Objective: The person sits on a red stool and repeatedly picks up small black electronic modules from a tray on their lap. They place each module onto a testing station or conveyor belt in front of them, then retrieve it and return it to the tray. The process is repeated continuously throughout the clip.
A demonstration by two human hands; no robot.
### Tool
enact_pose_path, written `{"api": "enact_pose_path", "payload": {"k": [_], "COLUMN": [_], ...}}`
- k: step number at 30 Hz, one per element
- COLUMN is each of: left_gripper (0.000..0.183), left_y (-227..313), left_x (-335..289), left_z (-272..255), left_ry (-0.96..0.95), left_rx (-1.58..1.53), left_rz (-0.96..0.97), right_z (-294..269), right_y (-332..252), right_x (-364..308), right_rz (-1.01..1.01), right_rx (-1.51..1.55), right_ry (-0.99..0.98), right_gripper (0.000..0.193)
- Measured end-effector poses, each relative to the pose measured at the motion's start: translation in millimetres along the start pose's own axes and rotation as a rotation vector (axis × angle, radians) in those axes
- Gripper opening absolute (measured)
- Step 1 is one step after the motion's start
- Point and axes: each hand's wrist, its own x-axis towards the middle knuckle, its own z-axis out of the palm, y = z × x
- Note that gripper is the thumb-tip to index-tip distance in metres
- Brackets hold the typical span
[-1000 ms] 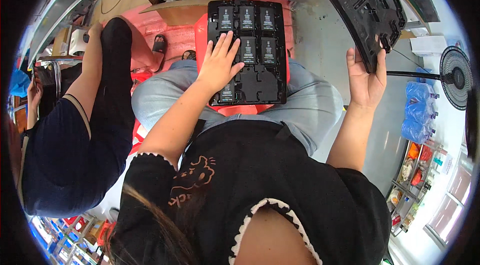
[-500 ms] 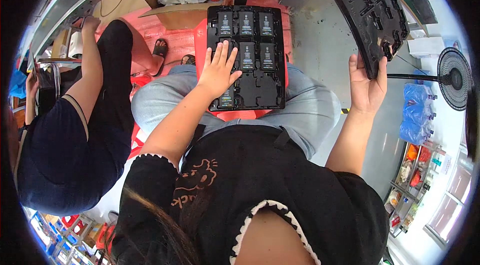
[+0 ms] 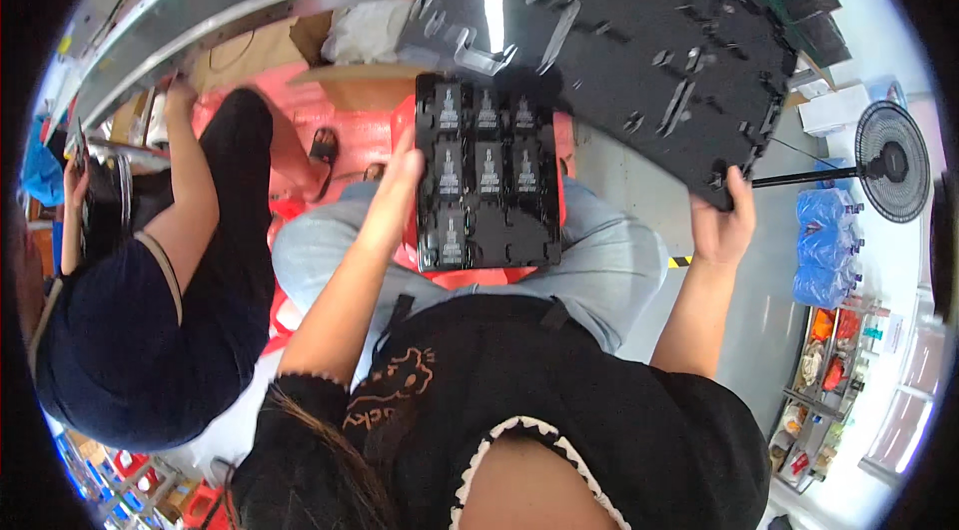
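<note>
- Black tray [image 3: 519, 230], head view: btwn my knees; all 7 packs [image 3: 486, 168] now show.
- My L hand [image 3: 403, 170] has left them for tray's L edge; blurred, can't tell grip.
- R hand [image 3: 724, 220] pinches dark sheet [image 3: 639, 60], now overlapping tray's far R corner.

bright light fills the view, the window [image 3: 913, 418] at four o'clock washed pale. white glare streaks the large black tray [image 3: 619, 55] at twelve o'clock, its raised parts [image 3: 677, 108] smeared. the left grip [image 3: 402, 173] at ten is motion-blurred, and edges bow toward the dark rim.
</note>
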Motion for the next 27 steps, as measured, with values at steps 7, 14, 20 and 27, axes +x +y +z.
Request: {"api": "enact_pose_path", "payload": {"k": [7,14,20,27], "left_gripper": [0.056,0.019,0.056,0.046], "left_y": [85,46,68,19], "left_x": [-53,-121,-188,-199], "left_z": [3,-105,-92,-124], "left_ry": [-0.180,0.067,0.537,0.919], "left_rx": [-0.651,-0.692,-0.433,-0.315], "left_rz": [0.041,-0.013,-0.377,-0.399], "right_z": [59,94,94,55], "right_y": [69,36,-54,-18], "right_x": [-7,44,173,403], "right_rz": [0.435,0.820,0.231,-0.258], "right_rx": [-0.521,-0.775,-0.860,-2.179], "right_ry": [-0.390,-1.176,-0.702,0.340], "right_gripper": [0.043,0.041,0.018,0.048]}}
